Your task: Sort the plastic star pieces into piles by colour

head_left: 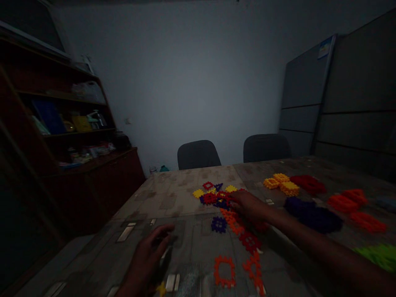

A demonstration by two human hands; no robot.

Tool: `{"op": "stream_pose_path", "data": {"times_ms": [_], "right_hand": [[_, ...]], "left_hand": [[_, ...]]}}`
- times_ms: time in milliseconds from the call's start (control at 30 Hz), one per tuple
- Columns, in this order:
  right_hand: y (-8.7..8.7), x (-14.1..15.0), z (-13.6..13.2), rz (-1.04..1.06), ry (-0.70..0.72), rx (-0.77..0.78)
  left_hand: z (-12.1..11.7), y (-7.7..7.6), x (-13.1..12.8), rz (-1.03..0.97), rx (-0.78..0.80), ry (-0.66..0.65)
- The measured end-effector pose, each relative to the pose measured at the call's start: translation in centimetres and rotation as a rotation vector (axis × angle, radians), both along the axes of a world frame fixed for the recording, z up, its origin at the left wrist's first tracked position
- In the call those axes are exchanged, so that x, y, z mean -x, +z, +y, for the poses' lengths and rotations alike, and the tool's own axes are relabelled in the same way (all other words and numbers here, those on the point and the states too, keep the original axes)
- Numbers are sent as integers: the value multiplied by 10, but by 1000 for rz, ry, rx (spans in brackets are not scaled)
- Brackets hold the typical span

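My right hand [249, 205] reaches across the table [173, 198] and lies on a scatter of flat interlocking plastic pieces [216, 196] in red, yellow, purple and orange; its fingers look curled among them, and what they grip is too dark to tell. My left hand [148, 258] rests near the front of the table, fingers loosely spread, holding nothing visible. A small yellow piece [161, 288] lies just below it. An orange square-frame piece [224, 271] and a chain of red and orange pieces [250, 247] lie between the hands. A purple piece [218, 224] sits alone.
Sorted heaps sit at the right: yellow [281, 183], red [309, 184], dark purple [312, 214], orange [352, 204], green [379, 255]. Two dark chairs [198, 154] stand behind the table. A wooden shelf cabinet [71, 156] fills the left; grey cabinets [340, 103] the right. The room is dim.
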State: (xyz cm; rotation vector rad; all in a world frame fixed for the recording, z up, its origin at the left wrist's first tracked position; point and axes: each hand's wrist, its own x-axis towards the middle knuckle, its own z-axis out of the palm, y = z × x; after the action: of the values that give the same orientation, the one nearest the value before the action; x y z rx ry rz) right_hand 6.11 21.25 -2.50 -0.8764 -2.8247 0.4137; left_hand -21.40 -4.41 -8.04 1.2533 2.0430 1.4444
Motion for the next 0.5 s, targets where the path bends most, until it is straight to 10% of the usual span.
{"op": "stream_pose_path", "data": {"times_ms": [200, 500], "right_hand": [[-16, 45, 49, -16, -144, -30], [-33, 88, 95, -1, -223, 27]], "left_hand": [[-24, -15, 60, 315, -33, 51], [-55, -33, 57, 490, 103, 8]]}}
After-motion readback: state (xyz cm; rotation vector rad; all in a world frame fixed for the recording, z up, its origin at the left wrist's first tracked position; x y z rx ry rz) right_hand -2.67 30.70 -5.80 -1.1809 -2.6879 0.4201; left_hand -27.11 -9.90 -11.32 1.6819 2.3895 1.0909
